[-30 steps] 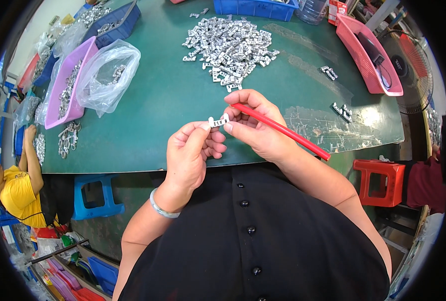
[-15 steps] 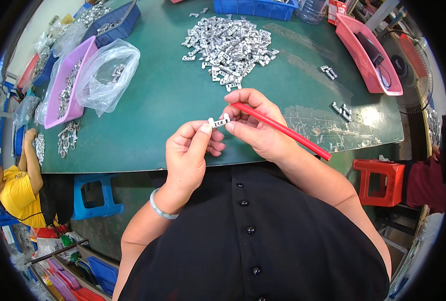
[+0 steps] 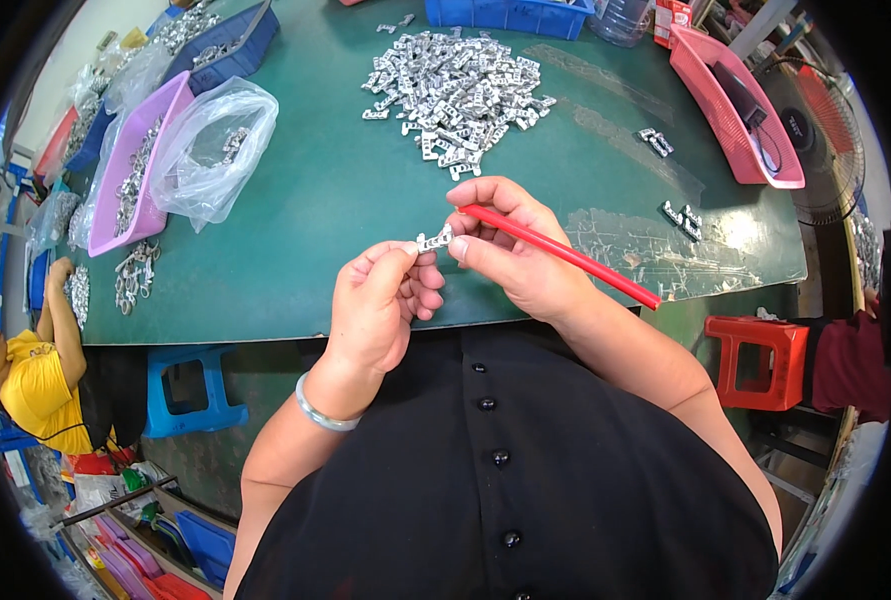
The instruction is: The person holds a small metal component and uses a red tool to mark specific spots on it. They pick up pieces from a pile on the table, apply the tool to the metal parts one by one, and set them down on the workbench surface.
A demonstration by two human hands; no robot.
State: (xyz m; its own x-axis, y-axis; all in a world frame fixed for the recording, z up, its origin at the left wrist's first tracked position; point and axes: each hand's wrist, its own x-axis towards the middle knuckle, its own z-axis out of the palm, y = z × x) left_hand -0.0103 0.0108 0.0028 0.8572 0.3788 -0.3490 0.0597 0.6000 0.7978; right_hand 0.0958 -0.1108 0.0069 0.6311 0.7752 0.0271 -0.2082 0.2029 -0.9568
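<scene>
A small silvery-white metal piece with dark slots and raised ends point(image 3: 433, 240) is pinched between thumb and fingers of my left hand point(image 3: 370, 300). My right hand point(image 3: 525, 255) is closed around a long red stick point(image 3: 575, 262), which slants down to the right across the palm. The right thumb and fingertips sit at the right end of the metal piece, seeming to touch it. Beyond my hands, a large heap of similar metal pieces point(image 3: 455, 95) lies on the green table point(image 3: 325, 200).
Small groups of pieces lie right point(image 3: 682, 220). Left are a clear plastic bag point(image 3: 250, 130), a purple basket point(image 3: 173, 105) and loose metal parts point(image 3: 137, 275). A pink basket point(image 3: 700, 90) and fan point(image 3: 815, 140) stand right; a blue bin point(image 3: 510, 17) behind. A person in yellow point(image 3: 37, 385) sits left.
The metal piece has tilted and turned slightly in my fingers, and my left hand has shifted a little. The right hand and red stick have barely moved.
</scene>
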